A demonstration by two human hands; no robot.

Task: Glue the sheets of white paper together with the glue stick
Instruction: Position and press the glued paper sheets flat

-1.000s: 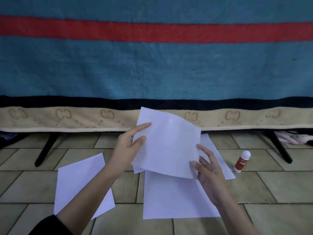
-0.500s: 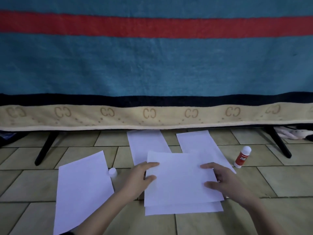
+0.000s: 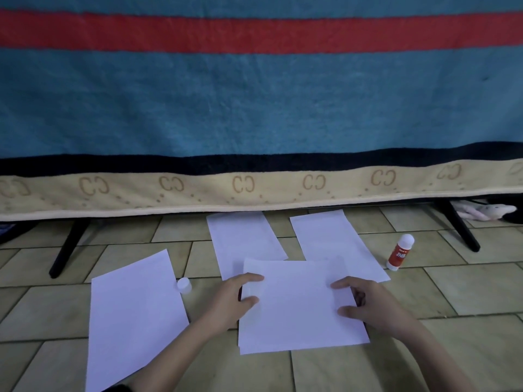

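A white top sheet [image 3: 297,306] lies almost squarely over a second white sheet, whose edge [image 3: 268,351] peeks out along the near side. My left hand [image 3: 235,302] grips the top sheet's left edge, with forefinger and thumb lying on top. At the right edge my right hand [image 3: 368,305] holds it the same way. Three more white sheets lie on the tiled floor: one at the left [image 3: 133,315] and two behind [image 3: 240,241] [image 3: 331,241]. The red glue stick [image 3: 398,253] stands upright to the right. A small white cap [image 3: 184,284] sits by the left sheet.
A blue blanket with a red stripe and a beige patterned border [image 3: 254,188] hangs across the back over a frame with black legs [image 3: 66,248] [image 3: 461,230]. A pale cloth bundle [image 3: 481,212] lies under it at the far right.
Both hands brought the raised sheet down and toward me. It now lies nearly flat on the lower sheet, with far less of that sheet showing.
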